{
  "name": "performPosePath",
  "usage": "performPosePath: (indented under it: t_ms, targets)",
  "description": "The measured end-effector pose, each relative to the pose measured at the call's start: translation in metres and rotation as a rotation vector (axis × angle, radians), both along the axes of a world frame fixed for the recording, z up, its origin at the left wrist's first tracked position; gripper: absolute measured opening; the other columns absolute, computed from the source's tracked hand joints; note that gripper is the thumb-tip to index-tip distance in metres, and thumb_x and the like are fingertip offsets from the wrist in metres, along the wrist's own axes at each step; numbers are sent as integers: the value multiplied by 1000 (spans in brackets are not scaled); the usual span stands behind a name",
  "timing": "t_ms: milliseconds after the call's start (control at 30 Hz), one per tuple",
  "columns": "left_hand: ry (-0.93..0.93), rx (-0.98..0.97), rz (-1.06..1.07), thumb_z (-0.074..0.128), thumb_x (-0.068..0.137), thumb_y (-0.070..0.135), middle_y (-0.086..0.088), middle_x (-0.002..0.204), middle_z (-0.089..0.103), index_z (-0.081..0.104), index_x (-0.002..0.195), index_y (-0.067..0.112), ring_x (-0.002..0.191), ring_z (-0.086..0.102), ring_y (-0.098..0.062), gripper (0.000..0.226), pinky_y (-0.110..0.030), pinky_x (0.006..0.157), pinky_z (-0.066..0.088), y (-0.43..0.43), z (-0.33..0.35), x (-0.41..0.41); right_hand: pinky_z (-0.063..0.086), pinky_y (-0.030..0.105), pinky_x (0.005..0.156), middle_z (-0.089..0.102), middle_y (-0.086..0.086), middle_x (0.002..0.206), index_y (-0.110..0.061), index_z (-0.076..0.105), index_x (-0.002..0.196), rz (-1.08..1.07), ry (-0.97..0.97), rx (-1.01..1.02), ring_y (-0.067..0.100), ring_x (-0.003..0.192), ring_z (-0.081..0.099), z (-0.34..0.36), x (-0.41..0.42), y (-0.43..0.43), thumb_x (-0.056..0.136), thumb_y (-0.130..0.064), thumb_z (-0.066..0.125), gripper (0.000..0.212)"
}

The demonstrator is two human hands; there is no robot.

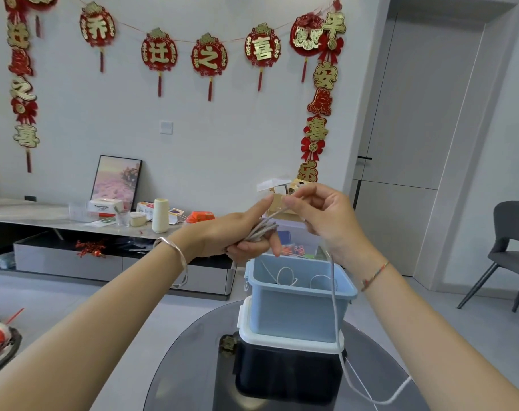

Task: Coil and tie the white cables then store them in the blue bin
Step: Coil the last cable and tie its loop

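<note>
My left hand (240,232) grips a bundle of white cable loops (262,229) wound round its fingers, held above the blue bin (297,310). My right hand (320,215) pinches a strand of the same cable just right of the bundle. The cable's loose tail (335,307) hangs from my right hand, down past the bin's right side, and curves across the table. Inside the bin lie other white cable loops (288,275).
The blue bin stands on a white-lidded dark box (288,369) on a round dark glass table (187,360). A low TV cabinet (74,221) with clutter runs along the far wall. A grey chair (507,247) stands at the right.
</note>
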State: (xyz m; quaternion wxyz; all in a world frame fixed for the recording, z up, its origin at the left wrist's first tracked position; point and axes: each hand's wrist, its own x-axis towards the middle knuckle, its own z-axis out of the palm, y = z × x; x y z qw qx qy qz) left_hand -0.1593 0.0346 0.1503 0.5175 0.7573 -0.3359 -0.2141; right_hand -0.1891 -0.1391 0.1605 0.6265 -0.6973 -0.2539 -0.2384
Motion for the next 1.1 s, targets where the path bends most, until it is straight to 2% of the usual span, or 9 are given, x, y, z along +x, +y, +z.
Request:
performPosePath:
  t_ms: [133,267,433,533,633,700,833,1000,1100]
  targets:
    - [168,-147,-270,23,97,50,11,35,26,56,69,13,28,16,-2,57,-15,32,15,1,9,-5,24,13,36,45,-10,45,-12,57,76,95,102,110,3,35,28,3,4,2,82,-11,67,11]
    - [361,-455,-407,27,95,44,9,33,23,57,67,13,27,14,-6,52,-17,31,15,3,14,-2,20,15,35,40,-10,45,-16,58,81,166,205,216,4,34,24,-10,11,10,86,-23,61,10]
    - [370,-863,-148,27,98,43,9,30,31,56,63,14,27,11,-9,53,-15,29,18,3,18,6,20,15,36,44,-4,56,-14,63,109,118,283,186,3,34,25,-41,20,20,99,-20,44,22]
    - [339,-998,25,24,101,45,8,34,31,48,75,15,25,25,-4,46,-13,30,22,-1,18,12,21,13,34,39,3,60,-14,58,120,98,354,-4,2,32,26,-57,17,27,101,-15,39,26]
    - [325,-1099,225,31,100,47,10,42,39,53,82,16,33,37,-2,42,-13,35,33,-8,13,18,23,11,34,33,2,58,-7,55,122,40,390,-267,0,31,26,-67,14,31,101,-12,38,28]
    - [230,-1072,365,32,100,48,9,46,47,56,87,14,38,45,-4,43,-14,40,39,-11,7,25,27,9,37,36,-1,57,-7,54,124,14,376,-433,-1,31,33,-73,10,33,101,-11,38,29]
    - [-75,-794,600,28,100,49,4,52,63,61,88,12,44,59,-9,51,-19,44,44,-12,-3,35,33,6,50,49,-9,64,-14,59,120,-20,281,-600,-7,45,45,-79,-3,28,98,-17,47,26]
    - [-288,-494,622,31,99,47,-2,65,72,61,107,6,52,66,-13,51,-18,47,49,-11,-27,41,33,8,57,55,-22,57,-14,66,111,-29,162,-605,-5,53,45,-66,-18,18,98,-20,48,22]
    - [-406,-268,555,32,99,43,-4,59,68,62,109,4,51,63,-15,50,-19,48,50,-16,-35,34,35,10,59,57,-22,60,-15,71,99,-87,15,-641,-4,58,51,-56,-22,11,95,-25,55,20]
